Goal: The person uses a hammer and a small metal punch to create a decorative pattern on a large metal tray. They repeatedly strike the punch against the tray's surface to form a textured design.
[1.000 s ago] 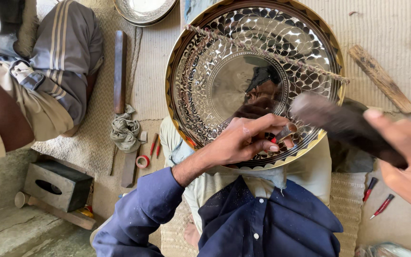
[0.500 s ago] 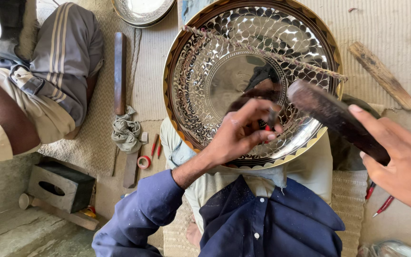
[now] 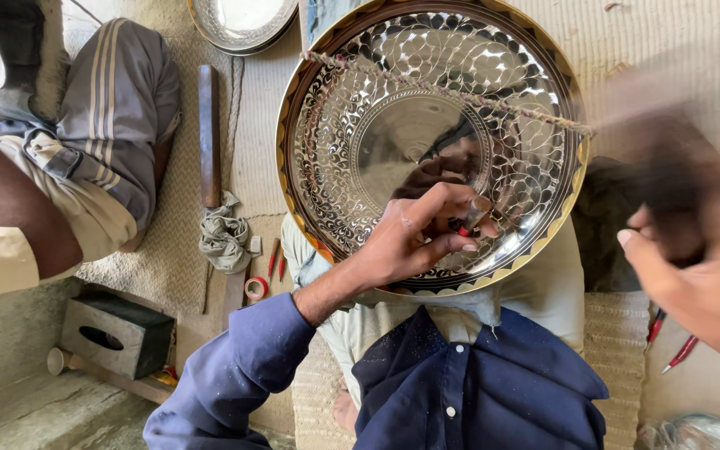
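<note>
Your left hand [image 3: 414, 242] is pinching a small red-tipped punch [image 3: 468, 223] between thumb and curled fingers, pressing its tip against the big engraved silver tray [image 3: 360, 150]. That tray, with its gold scalloped rim, is resting tilted on your lap, and a twisted cord [image 3: 452, 90] is crossing its face. Your right hand [image 3: 693, 267] is sitting raised at the tray's right edge, fingers wrapped around a dark mallet [image 3: 668, 175] that is blurring too much to make out. Woven matting [image 3: 677, 50] is covering the floor. To the left, a long wooden bar [image 3: 208, 133], a rag [image 3: 225, 237], a tape roll [image 3: 256, 288] and a dark wooden block [image 3: 114, 333] are lying there, beside another person's knee [image 3: 110, 125].
</note>
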